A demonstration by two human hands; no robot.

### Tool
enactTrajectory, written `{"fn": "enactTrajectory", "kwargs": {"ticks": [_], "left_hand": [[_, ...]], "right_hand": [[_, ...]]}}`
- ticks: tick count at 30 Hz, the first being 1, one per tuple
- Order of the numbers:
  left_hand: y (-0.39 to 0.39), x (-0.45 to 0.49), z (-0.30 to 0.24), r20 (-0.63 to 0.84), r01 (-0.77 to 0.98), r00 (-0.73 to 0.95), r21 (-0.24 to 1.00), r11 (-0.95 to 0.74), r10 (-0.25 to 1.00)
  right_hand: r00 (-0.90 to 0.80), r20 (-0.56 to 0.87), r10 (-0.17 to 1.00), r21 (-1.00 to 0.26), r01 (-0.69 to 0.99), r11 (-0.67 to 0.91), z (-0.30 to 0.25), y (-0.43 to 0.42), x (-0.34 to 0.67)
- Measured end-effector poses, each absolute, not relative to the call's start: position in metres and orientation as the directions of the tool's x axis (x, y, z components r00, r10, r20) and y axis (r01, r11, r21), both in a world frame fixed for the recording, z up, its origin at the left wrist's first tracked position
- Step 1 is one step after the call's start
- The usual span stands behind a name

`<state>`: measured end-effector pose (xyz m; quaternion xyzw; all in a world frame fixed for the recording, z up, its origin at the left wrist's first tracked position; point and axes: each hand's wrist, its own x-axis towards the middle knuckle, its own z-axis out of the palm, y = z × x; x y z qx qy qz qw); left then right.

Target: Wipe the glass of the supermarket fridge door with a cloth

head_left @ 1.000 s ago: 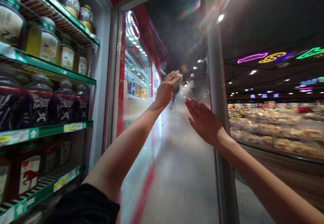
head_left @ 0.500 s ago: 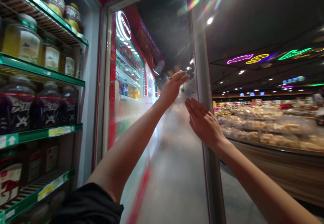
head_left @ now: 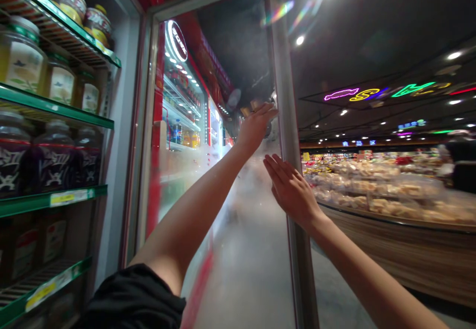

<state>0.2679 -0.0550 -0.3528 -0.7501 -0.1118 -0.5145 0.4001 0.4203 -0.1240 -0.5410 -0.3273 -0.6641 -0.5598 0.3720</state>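
My left hand (head_left: 256,126) rests high on the fogged glass door (head_left: 241,210) of a refrigerated case, its fingertips reaching the door's metal edge frame (head_left: 287,130). Lower down, my right hand (head_left: 290,191) lies flat against the same glass, with its fingers beside that frame. Neither hand visibly holds anything. A black sleeve (head_left: 132,299) covers my left upper arm.
To the left stand green-edged shelves (head_left: 52,105) of labelled jars (head_left: 22,61). Further cases glow behind the glass. On the right, a long display of packaged baked goods (head_left: 372,185) has a wooden front. A person (head_left: 461,163) stands beyond it.
The whole scene has slid left in view, and the door frame with it. Both hands stay on the glass. A person has come into view at the far right.
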Motion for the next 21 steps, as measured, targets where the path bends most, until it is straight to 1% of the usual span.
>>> {"fn": "enactTrajectory", "kwargs": {"ticks": [2, 4, 6, 9, 11, 14, 18, 19, 21], "left_hand": [[-0.056, 0.26, -0.367, 0.82, 0.551, 0.507, -0.546, -0.631, -0.267], [-0.057, 0.25, -0.373, 0.792, 0.537, 0.548, -0.58, -0.613, -0.269], [-0.058, 0.248, -0.366, 0.805, 0.559, 0.54, -0.562, -0.61, -0.247], [-0.062, 0.26, -0.35, 0.859, 0.612, 0.467, -0.485, -0.625, -0.209], [-0.065, 0.27, -0.351, 0.874, 0.619, 0.44, -0.461, -0.635, -0.206], [-0.069, 0.268, -0.372, 0.85, 0.586, 0.473, -0.499, -0.638, -0.23], [-0.068, 0.244, -0.391, 0.758, 0.498, 0.595, -0.61, -0.617, -0.268], [-0.067, 0.24, -0.39, 0.755, 0.497, 0.598, -0.612, -0.616, -0.267], [-0.065, 0.24, -0.386, 0.79, 0.529, 0.557, -0.574, -0.624, -0.255]], "right_hand": [[-0.515, 0.857, 0.01, 0.507, 0.847, 0.162, -0.542, -0.125, 0.421], [-0.517, 0.856, 0.005, 0.51, 0.844, 0.165, -0.541, -0.125, 0.422], [-0.515, 0.857, 0.003, 0.508, 0.845, 0.167, -0.541, -0.125, 0.423], [-0.504, 0.864, 0.003, 0.496, 0.852, 0.17, -0.542, -0.124, 0.422], [-0.492, 0.87, -0.002, 0.485, 0.857, 0.176, -0.543, -0.123, 0.422], [-0.484, 0.875, -0.015, 0.478, 0.859, 0.186, -0.544, -0.122, 0.421], [-0.474, 0.879, -0.048, 0.474, 0.86, 0.189, -0.544, -0.123, 0.421], [-0.462, 0.885, -0.056, 0.464, 0.865, 0.191, -0.544, -0.123, 0.42], [-0.424, 0.903, -0.07, 0.429, 0.881, 0.199, -0.546, -0.122, 0.42]]}}
